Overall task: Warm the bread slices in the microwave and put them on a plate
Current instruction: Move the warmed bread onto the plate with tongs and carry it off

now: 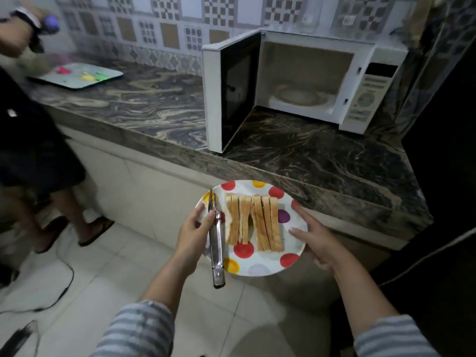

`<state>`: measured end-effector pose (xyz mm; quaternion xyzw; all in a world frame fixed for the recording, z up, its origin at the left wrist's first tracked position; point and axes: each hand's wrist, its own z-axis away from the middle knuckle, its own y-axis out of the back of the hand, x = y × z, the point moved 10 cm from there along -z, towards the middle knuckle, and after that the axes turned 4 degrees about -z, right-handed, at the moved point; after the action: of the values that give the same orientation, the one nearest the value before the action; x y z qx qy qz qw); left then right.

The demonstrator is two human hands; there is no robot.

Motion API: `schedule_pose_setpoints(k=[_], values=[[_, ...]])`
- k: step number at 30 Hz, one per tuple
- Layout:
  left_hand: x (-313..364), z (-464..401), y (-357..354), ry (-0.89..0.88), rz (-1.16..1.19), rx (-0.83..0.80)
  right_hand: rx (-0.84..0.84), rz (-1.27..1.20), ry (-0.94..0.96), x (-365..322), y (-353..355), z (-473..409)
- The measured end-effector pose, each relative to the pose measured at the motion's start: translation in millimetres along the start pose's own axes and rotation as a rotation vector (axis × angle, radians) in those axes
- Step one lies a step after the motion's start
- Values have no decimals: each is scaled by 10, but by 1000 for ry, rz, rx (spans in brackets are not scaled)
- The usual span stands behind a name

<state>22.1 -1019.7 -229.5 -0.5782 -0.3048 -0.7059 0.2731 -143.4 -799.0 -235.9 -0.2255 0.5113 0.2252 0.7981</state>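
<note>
A white plate [260, 264] with coloured dots is held in front of the counter, above the floor. Several bread slices [253, 222] stand on edge in a row across it. My left hand [193, 233] grips the plate's left rim and pins metal tongs [215, 243] against it with the thumb. My right hand [313, 238] holds the plate's right rim, fingers on top. The white microwave [368, 83] stands on the counter beyond, its door [231, 91] swung wide open to the left, the glass turntable [300, 96] bare inside.
The marbled counter [159, 106] runs left from the microwave, with a tray [77, 76] of coloured items at the far left. Another person [31, 140] stands at the left by the counter. Cables [59, 292] lie on the tiled floor.
</note>
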Motion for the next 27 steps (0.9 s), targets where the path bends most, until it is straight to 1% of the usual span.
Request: schedule_pose_setpoints(k=[5,9,11,16,20,24,27], values=[[-89,24,600,23,6,73,-124,-47,9,82,-636,-25],[-139,-135,1197,45,17,197,-152,-38,-1,89,-1177,-189],[-123,-258,1486,43,18,225,-163,-48,0,81,-1490,-306],[-45,-753,2245,31,4,232,-180,-36,-3,27,-2311,-657],[103,-1285,2753,0,-2,191,-154,-23,36,-125,-2879,-991],[330,-1803,3113,-41,-10,174,-163,-46,95,-405,-3352,-1269],[510,-2197,3224,-64,-10,133,-152,-29,153,-697,-3564,-1463]])
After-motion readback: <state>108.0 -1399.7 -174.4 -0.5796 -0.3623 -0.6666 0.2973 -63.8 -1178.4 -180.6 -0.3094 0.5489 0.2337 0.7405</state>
